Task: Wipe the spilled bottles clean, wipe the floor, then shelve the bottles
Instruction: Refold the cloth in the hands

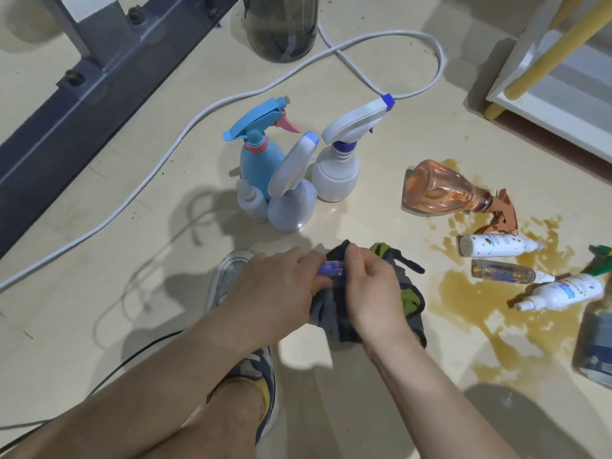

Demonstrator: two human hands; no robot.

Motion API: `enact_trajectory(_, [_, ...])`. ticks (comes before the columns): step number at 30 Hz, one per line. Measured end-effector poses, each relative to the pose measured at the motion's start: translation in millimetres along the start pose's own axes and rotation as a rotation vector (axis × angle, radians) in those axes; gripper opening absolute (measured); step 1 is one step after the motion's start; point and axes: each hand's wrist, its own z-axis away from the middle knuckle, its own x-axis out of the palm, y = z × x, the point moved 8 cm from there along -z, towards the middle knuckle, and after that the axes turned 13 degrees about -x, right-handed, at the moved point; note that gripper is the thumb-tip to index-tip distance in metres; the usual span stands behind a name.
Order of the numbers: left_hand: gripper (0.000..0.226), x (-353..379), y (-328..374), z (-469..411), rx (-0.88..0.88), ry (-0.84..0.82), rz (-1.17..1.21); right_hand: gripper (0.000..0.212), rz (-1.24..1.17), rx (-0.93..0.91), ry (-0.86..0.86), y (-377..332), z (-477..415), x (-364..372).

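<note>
Small bottle (pixel 328 272): purple, translucent, wrapped in grey cloth (pixel 331 314).

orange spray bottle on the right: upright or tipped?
Tipped. The orange spray bottle lies on its side on the floor, trigger head pointing right, at the edge of the brown spill.

Small purple bottle (pixel 328 270) on grey cloth (pixel 332 314), orange bottle (pixel 440 190) toppled in brown spill (pixel 463 299)
</note>
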Motion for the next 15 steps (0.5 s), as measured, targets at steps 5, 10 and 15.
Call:
enact_trajectory(5, [0.034,12.6,-44.6,-9.9,-0.364,-0.13,0.019,0.022,0.047,-0.278,0.009,-30.1,16.5,-3.0])
enact_trajectory(10, [0.035,-3.5,-76.9,-11.8,-0.561,-0.051,0.192,0.022,-0.155,-0.115,0.021,-7.7,16.0,-12.5])
enact_trajectory(15, [0.023,-11.0,-94.9,-22.1,-0.594,-0.001,0.155,0.028,-0.147,-0.073,0.028,1.0,11.8,-17.7])
